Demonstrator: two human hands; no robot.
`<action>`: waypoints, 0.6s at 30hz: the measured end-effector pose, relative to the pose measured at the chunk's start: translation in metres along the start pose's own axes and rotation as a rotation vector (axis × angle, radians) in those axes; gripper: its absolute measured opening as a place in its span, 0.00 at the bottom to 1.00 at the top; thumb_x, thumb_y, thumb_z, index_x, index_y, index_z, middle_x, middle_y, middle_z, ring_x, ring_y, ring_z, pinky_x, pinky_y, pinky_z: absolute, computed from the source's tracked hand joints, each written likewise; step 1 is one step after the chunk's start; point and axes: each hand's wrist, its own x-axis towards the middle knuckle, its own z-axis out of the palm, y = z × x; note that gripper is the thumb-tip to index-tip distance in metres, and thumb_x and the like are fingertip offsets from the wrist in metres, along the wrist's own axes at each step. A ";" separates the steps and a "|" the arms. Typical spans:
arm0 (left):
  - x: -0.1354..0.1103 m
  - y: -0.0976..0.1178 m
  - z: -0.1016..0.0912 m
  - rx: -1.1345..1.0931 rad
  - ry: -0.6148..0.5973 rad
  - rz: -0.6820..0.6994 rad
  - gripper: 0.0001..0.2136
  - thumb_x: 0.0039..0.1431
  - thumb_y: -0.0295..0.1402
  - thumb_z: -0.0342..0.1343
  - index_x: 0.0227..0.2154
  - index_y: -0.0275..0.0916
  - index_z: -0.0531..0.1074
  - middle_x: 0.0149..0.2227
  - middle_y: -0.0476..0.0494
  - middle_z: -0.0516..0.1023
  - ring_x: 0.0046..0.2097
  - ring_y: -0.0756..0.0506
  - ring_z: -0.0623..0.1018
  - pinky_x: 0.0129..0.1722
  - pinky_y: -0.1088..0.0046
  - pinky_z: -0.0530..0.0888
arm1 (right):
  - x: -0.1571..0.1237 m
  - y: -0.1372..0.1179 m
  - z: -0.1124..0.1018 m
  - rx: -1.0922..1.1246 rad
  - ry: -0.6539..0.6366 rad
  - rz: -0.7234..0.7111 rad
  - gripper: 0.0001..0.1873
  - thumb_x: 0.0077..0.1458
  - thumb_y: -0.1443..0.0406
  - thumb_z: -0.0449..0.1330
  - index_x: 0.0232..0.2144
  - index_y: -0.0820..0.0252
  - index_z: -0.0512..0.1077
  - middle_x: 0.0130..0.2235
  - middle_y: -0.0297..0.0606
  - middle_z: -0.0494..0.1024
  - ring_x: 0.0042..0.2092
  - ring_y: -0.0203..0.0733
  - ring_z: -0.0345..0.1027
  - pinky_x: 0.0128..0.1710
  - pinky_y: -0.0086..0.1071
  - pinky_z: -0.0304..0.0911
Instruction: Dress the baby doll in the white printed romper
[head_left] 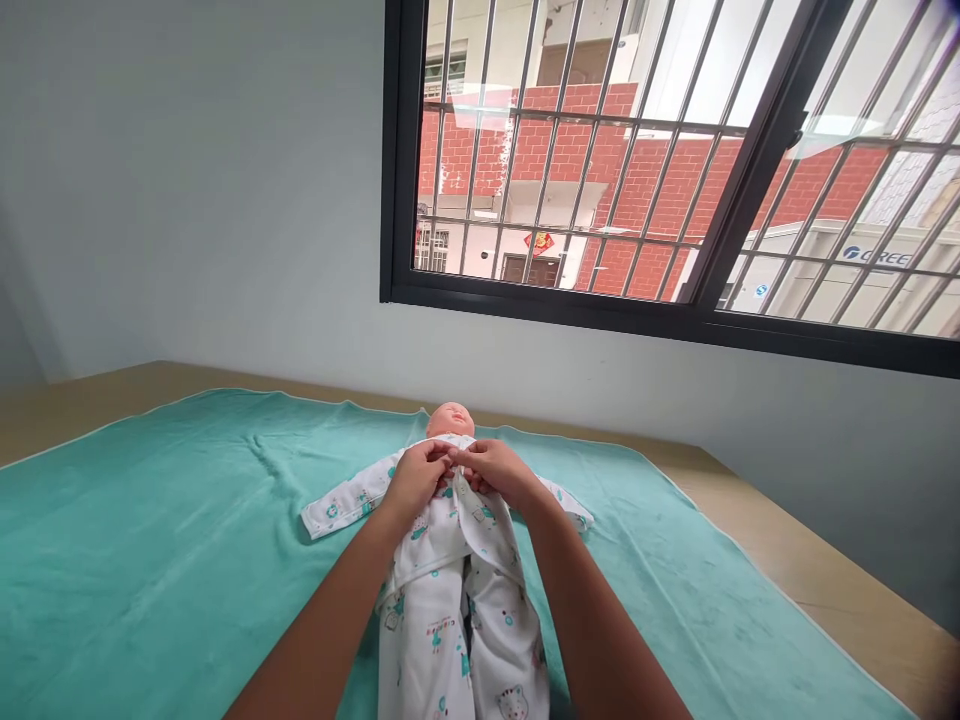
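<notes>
A baby doll (450, 416) lies on its back on a teal blanket (165, 540), head toward the window. It wears a white printed romper (457, 590) with sleeves spread out to both sides. My left hand (415, 478) and my right hand (496, 470) meet over the doll's chest, just below the neck. Both hands have their fingers closed, pinching the front edges of the romper where the two flaps come together. My forearms reach in from the bottom of the view and cover part of the romper's sides.
The blanket covers a wooden platform (825, 570) whose bare edge runs along the right and back. A pale wall stands behind it. A barred black-framed window (675, 160) above looks onto a red brick building.
</notes>
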 end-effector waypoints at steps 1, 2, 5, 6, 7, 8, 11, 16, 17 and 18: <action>0.000 -0.001 0.000 -0.002 0.008 -0.004 0.12 0.46 0.37 0.60 0.33 0.36 0.73 0.21 0.53 0.70 0.22 0.54 0.67 0.21 0.79 0.60 | -0.001 -0.001 -0.001 -0.036 -0.011 -0.002 0.18 0.45 0.53 0.69 0.24 0.61 0.70 0.21 0.33 0.72 0.22 0.32 0.61 0.20 0.26 0.54; 0.000 -0.001 0.000 -0.003 0.018 -0.007 0.12 0.47 0.37 0.60 0.32 0.36 0.72 0.21 0.53 0.70 0.22 0.54 0.67 0.21 0.79 0.61 | -0.002 -0.002 -0.002 -0.051 -0.026 0.000 0.18 0.44 0.54 0.69 0.23 0.62 0.70 0.21 0.34 0.72 0.22 0.32 0.62 0.20 0.25 0.54; 0.002 -0.004 0.000 -0.005 0.040 -0.007 0.11 0.48 0.38 0.60 0.31 0.36 0.71 0.22 0.53 0.71 0.22 0.54 0.68 0.22 0.79 0.62 | -0.003 -0.002 -0.006 0.091 -0.068 0.042 0.15 0.44 0.59 0.70 0.20 0.63 0.70 0.20 0.34 0.71 0.22 0.32 0.62 0.19 0.25 0.53; 0.002 -0.004 0.000 -0.003 0.044 -0.006 0.11 0.48 0.38 0.60 0.31 0.36 0.71 0.22 0.52 0.71 0.23 0.54 0.68 0.22 0.79 0.62 | -0.003 -0.002 -0.008 0.160 -0.074 0.056 0.14 0.44 0.61 0.69 0.21 0.63 0.69 0.21 0.33 0.70 0.22 0.31 0.62 0.19 0.24 0.53; 0.003 -0.005 0.000 0.000 0.048 -0.004 0.11 0.47 0.37 0.60 0.30 0.36 0.71 0.22 0.52 0.71 0.23 0.54 0.69 0.22 0.79 0.63 | -0.003 -0.002 -0.009 0.223 -0.074 0.064 0.13 0.45 0.62 0.68 0.21 0.63 0.69 0.21 0.33 0.70 0.22 0.30 0.61 0.19 0.24 0.54; 0.003 -0.006 0.001 0.004 0.054 0.000 0.10 0.47 0.37 0.61 0.29 0.36 0.71 0.22 0.52 0.72 0.23 0.54 0.69 0.23 0.79 0.63 | -0.002 -0.002 -0.011 0.274 -0.070 0.065 0.13 0.45 0.62 0.67 0.21 0.63 0.69 0.21 0.32 0.69 0.21 0.29 0.60 0.20 0.23 0.54; 0.003 -0.006 0.003 0.026 0.085 0.028 0.09 0.46 0.36 0.61 0.28 0.36 0.71 0.21 0.52 0.71 0.23 0.53 0.69 0.22 0.79 0.63 | -0.002 0.000 -0.012 0.362 -0.057 0.036 0.15 0.49 0.60 0.64 0.20 0.62 0.65 0.21 0.28 0.65 0.20 0.25 0.54 0.19 0.21 0.52; 0.003 -0.008 0.004 0.040 0.109 0.058 0.08 0.46 0.35 0.61 0.26 0.36 0.73 0.20 0.52 0.71 0.22 0.54 0.67 0.22 0.79 0.61 | -0.003 0.000 -0.006 0.388 -0.073 0.030 0.12 0.47 0.62 0.66 0.23 0.64 0.69 0.21 0.29 0.67 0.21 0.25 0.55 0.19 0.20 0.53; 0.003 -0.009 0.004 0.029 0.103 0.050 0.09 0.46 0.36 0.61 0.27 0.36 0.73 0.20 0.53 0.71 0.22 0.54 0.67 0.22 0.79 0.61 | -0.003 -0.001 -0.005 0.385 -0.073 0.036 0.12 0.47 0.63 0.67 0.23 0.64 0.69 0.21 0.29 0.67 0.21 0.25 0.56 0.19 0.20 0.54; 0.004 -0.010 0.003 0.014 0.095 0.039 0.09 0.46 0.37 0.61 0.28 0.36 0.73 0.20 0.53 0.71 0.22 0.54 0.67 0.22 0.79 0.61 | -0.003 -0.001 -0.004 0.383 -0.073 0.040 0.12 0.47 0.63 0.67 0.23 0.64 0.70 0.21 0.29 0.68 0.21 0.25 0.57 0.19 0.20 0.54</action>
